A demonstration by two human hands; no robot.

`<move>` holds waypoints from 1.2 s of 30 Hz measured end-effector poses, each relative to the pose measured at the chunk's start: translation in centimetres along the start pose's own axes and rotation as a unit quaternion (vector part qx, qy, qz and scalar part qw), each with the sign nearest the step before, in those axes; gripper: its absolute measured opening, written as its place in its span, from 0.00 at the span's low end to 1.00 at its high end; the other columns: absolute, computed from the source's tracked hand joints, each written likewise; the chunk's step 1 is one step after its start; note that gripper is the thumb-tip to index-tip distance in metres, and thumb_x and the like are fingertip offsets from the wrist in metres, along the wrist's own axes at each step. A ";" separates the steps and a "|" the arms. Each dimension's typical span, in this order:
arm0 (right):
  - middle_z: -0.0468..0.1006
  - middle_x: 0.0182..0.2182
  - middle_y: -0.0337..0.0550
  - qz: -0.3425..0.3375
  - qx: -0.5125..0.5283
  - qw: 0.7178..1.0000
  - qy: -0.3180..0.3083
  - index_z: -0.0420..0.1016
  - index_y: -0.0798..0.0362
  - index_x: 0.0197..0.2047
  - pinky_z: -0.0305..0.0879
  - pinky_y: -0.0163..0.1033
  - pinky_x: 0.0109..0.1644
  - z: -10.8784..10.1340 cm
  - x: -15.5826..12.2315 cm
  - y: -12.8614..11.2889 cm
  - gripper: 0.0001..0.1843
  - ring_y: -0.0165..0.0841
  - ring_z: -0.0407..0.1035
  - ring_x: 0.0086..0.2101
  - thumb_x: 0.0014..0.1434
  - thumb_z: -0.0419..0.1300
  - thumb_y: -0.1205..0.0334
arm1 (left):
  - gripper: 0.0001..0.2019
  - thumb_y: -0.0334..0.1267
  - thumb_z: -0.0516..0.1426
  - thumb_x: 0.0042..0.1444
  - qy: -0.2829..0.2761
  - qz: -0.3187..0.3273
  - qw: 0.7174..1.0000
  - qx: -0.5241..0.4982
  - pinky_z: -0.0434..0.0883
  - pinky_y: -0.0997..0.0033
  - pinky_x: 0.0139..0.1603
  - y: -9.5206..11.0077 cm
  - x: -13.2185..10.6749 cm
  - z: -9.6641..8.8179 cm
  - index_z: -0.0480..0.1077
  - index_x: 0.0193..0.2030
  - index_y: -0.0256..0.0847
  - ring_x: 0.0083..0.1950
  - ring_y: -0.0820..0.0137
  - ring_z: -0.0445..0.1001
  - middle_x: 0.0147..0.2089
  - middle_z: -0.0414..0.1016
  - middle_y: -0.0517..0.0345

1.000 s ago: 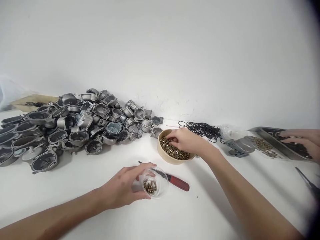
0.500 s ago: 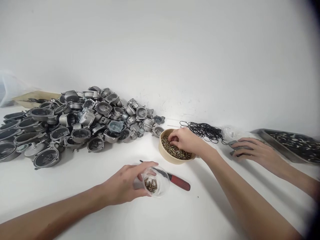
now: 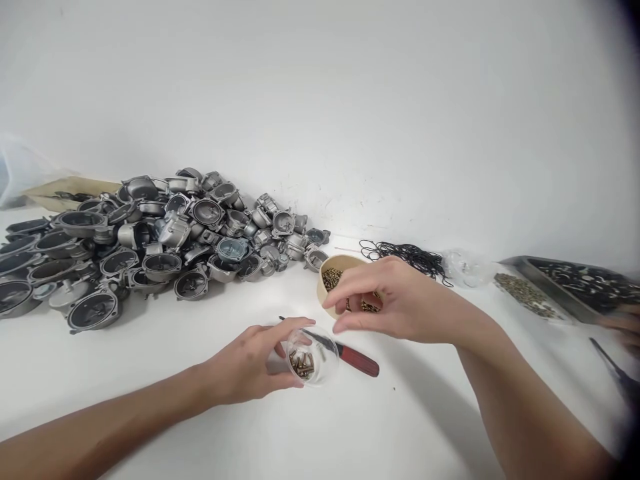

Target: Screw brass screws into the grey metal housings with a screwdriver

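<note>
My left hand (image 3: 247, 363) is wrapped round a small clear plastic cup (image 3: 311, 357) with a few brass screws in its bottom, resting on the white table. My right hand (image 3: 395, 300) hovers just above and right of the cup, its fingers curled and pinched; whatever they hold is hidden. Behind it stands a tan bowl (image 3: 331, 267) full of brass screws, partly covered by that hand. A red-handled screwdriver (image 3: 353, 360) lies on the table under the cup's far side.
A big heap of grey cast metal housings (image 3: 150, 240) fills the left. Black rubber rings (image 3: 407, 257) lie behind the bowl. At right are a loose screw pile (image 3: 525, 293), a metal tray (image 3: 575, 283) and another person's hand (image 3: 623, 327).
My right hand has lifted out of the tan bowl and come toward the clear cup. The other person's hand has drawn back to the right, and the grey part it covered is gone.
</note>
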State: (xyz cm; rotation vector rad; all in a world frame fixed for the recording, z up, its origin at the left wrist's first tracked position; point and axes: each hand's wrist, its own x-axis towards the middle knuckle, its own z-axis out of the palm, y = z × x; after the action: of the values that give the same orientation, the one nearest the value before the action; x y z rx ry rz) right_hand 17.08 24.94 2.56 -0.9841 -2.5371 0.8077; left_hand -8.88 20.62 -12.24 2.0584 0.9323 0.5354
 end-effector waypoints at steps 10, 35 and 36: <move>0.84 0.32 0.41 0.228 -0.171 0.957 0.050 0.85 0.50 0.35 0.65 0.40 0.37 0.8 2.3 8.4 0.11 0.33 0.74 0.32 0.63 0.60 0.59 | 0.40 0.37 0.67 0.57 0.003 -0.011 1.000 -0.002 0.71 0.54 0.65 0.1 0.0 0.1 0.54 0.71 0.60 0.59 0.60 0.76 0.62 0.76 0.63; 0.84 0.32 0.40 0.248 -0.241 0.938 0.028 0.84 0.48 0.32 0.61 0.38 0.34 3.2 3.4 9.5 0.07 0.35 0.74 0.33 0.54 0.62 0.62 | 0.39 0.36 0.66 0.58 0.002 0.001 1.000 0.005 0.69 0.54 0.67 -0.3 0.0 0.2 0.53 0.71 0.62 0.56 0.63 0.76 0.61 0.76 0.64; 0.84 0.32 0.40 0.244 -0.245 0.938 0.027 0.84 0.48 0.31 0.61 0.38 0.33 3.1 3.4 9.5 0.08 0.35 0.74 0.33 0.54 0.62 0.63 | 0.39 0.37 0.66 0.58 0.002 0.001 1.000 0.008 0.69 0.53 0.67 -0.3 0.0 0.2 0.53 0.71 0.62 0.55 0.63 0.77 0.61 0.76 0.63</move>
State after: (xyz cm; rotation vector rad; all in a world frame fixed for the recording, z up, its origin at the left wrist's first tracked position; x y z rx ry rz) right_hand 18.16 31.81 -5.37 -1.8128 -2.5225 0.2343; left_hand -8.88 20.67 -12.60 2.0724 0.9403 0.5361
